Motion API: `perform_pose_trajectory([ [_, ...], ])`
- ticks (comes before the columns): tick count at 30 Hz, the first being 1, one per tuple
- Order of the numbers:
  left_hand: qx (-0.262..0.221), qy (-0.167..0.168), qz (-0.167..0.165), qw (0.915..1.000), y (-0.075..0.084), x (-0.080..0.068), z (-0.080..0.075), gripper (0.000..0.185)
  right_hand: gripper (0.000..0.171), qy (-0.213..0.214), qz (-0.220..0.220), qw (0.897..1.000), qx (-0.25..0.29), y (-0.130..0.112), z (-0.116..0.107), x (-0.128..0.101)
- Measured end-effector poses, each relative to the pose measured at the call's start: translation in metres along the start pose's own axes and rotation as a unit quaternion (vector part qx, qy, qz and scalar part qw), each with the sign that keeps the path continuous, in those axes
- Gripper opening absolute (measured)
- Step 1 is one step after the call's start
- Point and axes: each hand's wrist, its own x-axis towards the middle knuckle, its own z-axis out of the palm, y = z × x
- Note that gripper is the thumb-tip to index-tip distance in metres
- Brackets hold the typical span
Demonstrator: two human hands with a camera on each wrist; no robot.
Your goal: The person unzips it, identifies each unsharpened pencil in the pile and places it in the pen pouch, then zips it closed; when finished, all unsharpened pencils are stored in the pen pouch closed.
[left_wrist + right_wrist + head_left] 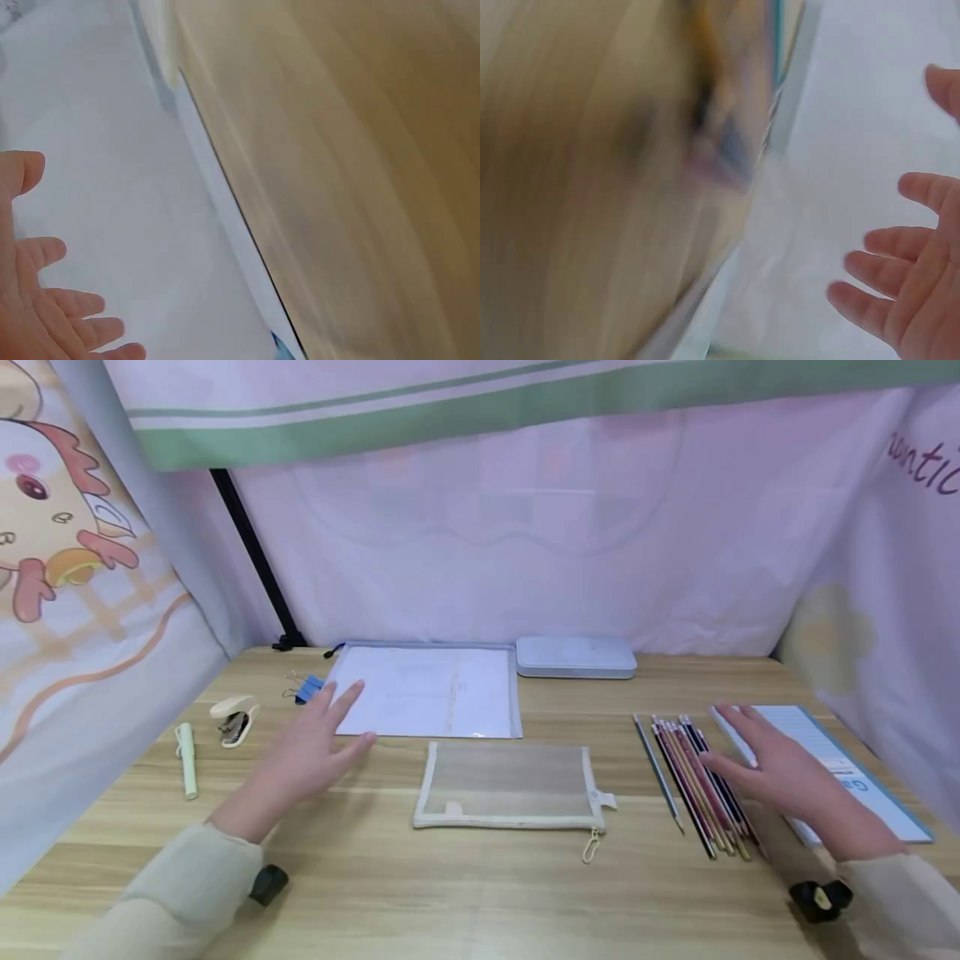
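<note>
My left hand (311, 752), fingers spread, hovers over the left of the table beside a clear zip folder (427, 693) with white paper inside; its fingertips overlap the folder's corner in the head view. A blue binder clip (306, 688) sits just behind them. My right hand (780, 768) is held out flat over a notepad (806, 735), its thumb above a bundle of pencils (693, 785). Neither hand holds anything; both wrist views show extended fingers. Between the hands lies a mesh zip pouch (510, 785) with a cord pull at its front right corner.
A single dark pencil (658, 772) lies left of the bundle. At the back stands a pale flat case (576, 657). On the left are a white stapler (235, 720) and a light green pen-like stick (187, 762). Fabric curtains (525, 568) enclose the table (480, 893) behind and at both sides.
</note>
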Motion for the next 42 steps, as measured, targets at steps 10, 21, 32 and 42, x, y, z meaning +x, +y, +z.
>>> perform_pose_trajectory([
  [10, -0.225, -0.06, 0.045, 0.9715, 0.071, 0.012, 0.027, 0.073, 0.066, -0.016, -0.097, 0.986, 0.137, -0.057, 0.022, -0.002],
  [21, -0.459, -0.208, 0.033, 0.863, 0.149, 0.017, 0.07, 0.061, 0.061, -0.12, -0.03, 0.922, 0.367, -0.081, 0.054, 0.001],
  [32, -0.456, -0.265, 0.035, 0.8489, 0.189, 0.022, 0.098, 0.048, 0.065, -0.129, -0.003, 0.922, 0.366, -0.084, 0.077, 0.006],
  [42, -0.409, -0.261, 0.047, 0.8732, 0.193, 0.028, 0.103, 0.042, 0.062, -0.066, -0.046, 0.963, 0.258, -0.091, 0.083, 0.008],
])
